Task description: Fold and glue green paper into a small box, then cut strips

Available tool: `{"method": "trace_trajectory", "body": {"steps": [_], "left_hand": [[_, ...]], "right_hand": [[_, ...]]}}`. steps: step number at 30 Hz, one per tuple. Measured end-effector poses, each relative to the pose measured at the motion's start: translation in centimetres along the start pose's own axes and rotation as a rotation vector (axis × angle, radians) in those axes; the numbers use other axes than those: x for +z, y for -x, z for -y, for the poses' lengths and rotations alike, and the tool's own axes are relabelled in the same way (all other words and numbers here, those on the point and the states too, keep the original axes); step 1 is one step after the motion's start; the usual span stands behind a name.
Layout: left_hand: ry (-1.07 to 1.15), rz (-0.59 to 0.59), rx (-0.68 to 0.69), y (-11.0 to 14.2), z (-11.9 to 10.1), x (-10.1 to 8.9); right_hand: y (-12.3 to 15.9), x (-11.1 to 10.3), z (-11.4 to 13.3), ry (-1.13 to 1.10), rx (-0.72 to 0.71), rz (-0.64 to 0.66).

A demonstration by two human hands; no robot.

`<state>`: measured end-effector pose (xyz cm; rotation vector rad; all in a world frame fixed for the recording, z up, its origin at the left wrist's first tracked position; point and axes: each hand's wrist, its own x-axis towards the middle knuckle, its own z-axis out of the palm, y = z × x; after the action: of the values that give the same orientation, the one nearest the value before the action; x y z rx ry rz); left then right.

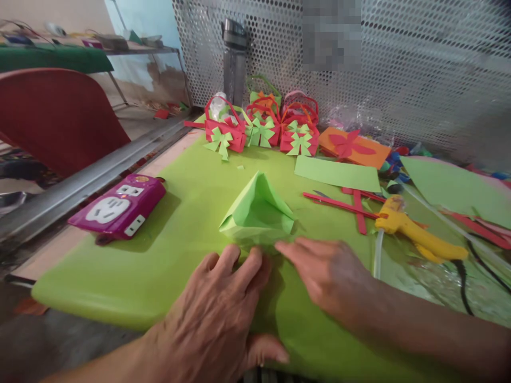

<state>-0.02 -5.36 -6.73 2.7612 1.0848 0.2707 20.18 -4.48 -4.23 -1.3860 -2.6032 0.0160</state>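
A light green sheet of folded paper (pixel 259 213) stands on the green-covered table, its back raised to a peak and its middle opened like a pocket. My left hand (pixel 225 303) lies just in front of it, fingers apart and bent, tips at the paper's near edge, thumb stretched out to the right. From the right comes my right hand (pixel 331 271), its fingers closed together and the index fingertip at the paper's near right edge. The thumb of that hand is mostly hidden, and so is whatever paper lies beneath the fingers.
A purple power socket (pixel 120 207) lies at the left. To the right are a yellow glue gun (pixel 419 231), red paper strips (pixel 359 210) and a green paper rectangle (pixel 337 173). Small red paper bags (pixel 299 138) with green bows and a bottle (pixel 234 64) stand behind, before a perforated metal panel (pixel 275 42).
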Motion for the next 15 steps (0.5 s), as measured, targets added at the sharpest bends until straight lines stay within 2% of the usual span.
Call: {"method": "trace_trajectory", "body": {"steps": [3, 6, 8, 15], "left_hand": [[-0.020, -0.038, 0.006, 0.15, -0.02, 0.23], [-0.059, -0.121, 0.037, 0.17, 0.04, 0.50], [-0.076, -0.136, 0.055, 0.17, 0.14, 0.56], [-0.005, -0.017, 0.049, 0.15, 0.36, -0.24]], "right_hand": [[0.40, 0.06, 0.70, 0.222, -0.091, 0.110], [0.24, 0.13, 0.87, 0.303, -0.143, 0.117], [0.17, 0.10, 0.71, 0.320, -0.187, 0.126], [0.10, -0.30, 0.97, 0.358, -0.181, 0.164]]}}
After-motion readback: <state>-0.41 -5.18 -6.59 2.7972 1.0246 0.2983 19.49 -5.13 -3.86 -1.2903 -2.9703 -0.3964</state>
